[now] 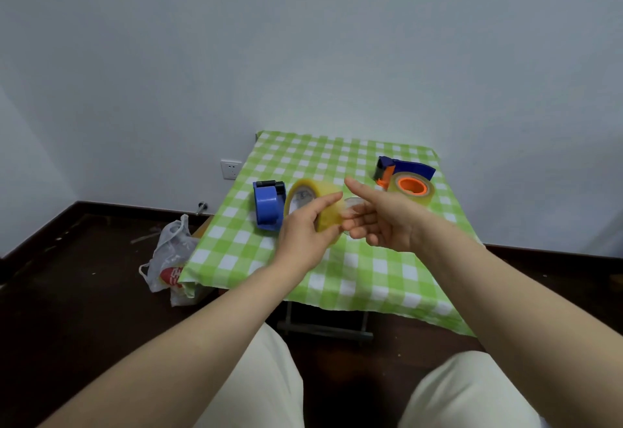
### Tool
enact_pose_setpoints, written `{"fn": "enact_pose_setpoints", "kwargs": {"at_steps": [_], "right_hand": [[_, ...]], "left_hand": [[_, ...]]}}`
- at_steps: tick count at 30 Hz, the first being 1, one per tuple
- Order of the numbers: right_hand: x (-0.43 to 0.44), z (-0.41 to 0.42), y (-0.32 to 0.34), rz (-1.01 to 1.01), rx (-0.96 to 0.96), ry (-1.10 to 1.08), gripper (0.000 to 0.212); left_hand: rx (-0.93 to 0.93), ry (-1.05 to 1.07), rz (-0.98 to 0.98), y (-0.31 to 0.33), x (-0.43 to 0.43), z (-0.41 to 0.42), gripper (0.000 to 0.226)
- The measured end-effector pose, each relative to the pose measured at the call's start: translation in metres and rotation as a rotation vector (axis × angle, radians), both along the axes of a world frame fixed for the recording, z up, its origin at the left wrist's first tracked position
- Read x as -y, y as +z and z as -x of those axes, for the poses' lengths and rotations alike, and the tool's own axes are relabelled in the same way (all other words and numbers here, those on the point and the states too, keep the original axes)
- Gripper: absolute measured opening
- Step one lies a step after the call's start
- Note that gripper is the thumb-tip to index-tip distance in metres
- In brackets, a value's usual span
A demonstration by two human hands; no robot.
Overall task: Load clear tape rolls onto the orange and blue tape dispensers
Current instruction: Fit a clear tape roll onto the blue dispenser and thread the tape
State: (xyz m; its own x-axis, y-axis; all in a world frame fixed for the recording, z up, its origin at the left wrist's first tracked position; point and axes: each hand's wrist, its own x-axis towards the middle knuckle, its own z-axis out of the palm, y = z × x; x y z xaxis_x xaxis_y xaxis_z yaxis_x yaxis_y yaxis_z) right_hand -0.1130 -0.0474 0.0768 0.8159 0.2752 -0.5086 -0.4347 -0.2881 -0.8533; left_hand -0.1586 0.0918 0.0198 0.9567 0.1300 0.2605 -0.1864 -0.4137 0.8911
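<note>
A: So, where is the tape roll (315,203) at this moment?

B: Up off the table (337,279), held on edge in the left hand (305,237). The thumb presses across its outer band and the other fingers curl behind it. It is a clear roll with a yellowish tint.

A: And the right hand (384,221)?

B: Just beside the roll, at its three o'clock. The forefinger points out toward eleven o'clock, and the other fingers are loosely bent around a bit of clear film (354,206) next to the roll's rim. Whether they actually pinch that film I cannot tell; it is blurred.

A: The dispensers?

B: The blue dispenser (268,206) stands on the green checked cloth at about nine o'clock from the held roll, just beside it, its blue hub bare. A second one, the blue-and-orange dispenser (403,169), lies toward the table's far corner at one o'clock. Against it sits a second tape roll (411,189), flat on the cloth, with an orange core showing in its centre.

A: Anything off the table?

B: A plastic bag (172,259) on the dark floor at eight o'clock, and a wall socket (231,168) behind it.
</note>
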Motion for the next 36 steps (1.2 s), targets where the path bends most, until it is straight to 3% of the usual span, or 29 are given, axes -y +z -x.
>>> {"fn": "enact_pose_setpoints", "kwargs": {"at_steps": [6, 10, 14, 21, 24, 27, 30, 34, 36], "right_hand": [[-0.003, -0.002, -0.009, -0.053, 0.075, -0.003, 0.009], [-0.011, -0.006, -0.013, 0.028, 0.164, -0.087, 0.018], [-0.016, -0.011, -0.017, -0.069, 0.129, -0.153, 0.025], [-0.034, -0.03, -0.007, -0.162, 0.183, -0.226, 0.021], [-0.04, -0.045, -0.001, -0.143, 0.243, -0.242, 0.019], [-0.043, -0.062, -0.001, -0.178, 0.239, -0.246, 0.019], [-0.051, -0.078, -0.004, -0.189, 0.212, -0.246, 0.019], [-0.067, -0.094, -0.011, -0.141, 0.197, -0.251, 0.019], [-0.076, -0.1, -0.013, -0.131, 0.195, -0.248, 0.017]], "left_hand": [[0.029, 0.019, -0.062, -0.002, -0.001, 0.005, 0.076], [-0.01, 0.033, -0.044, -0.007, 0.001, 0.0, 0.109], [-0.056, 0.08, -0.032, -0.005, 0.0, -0.012, 0.118], [-0.068, 0.029, -0.181, 0.012, -0.017, -0.029, 0.11], [-0.064, 0.075, -0.035, 0.007, -0.04, -0.034, 0.08], [-0.148, 0.368, 0.053, -0.014, -0.072, -0.048, 0.045], [-0.318, 0.498, 0.086, -0.032, -0.094, -0.067, 0.049], [-0.43, 0.429, 0.155, -0.042, -0.102, -0.089, 0.067], [-0.43, 0.409, 0.22, -0.044, -0.102, -0.097, 0.066]]}}
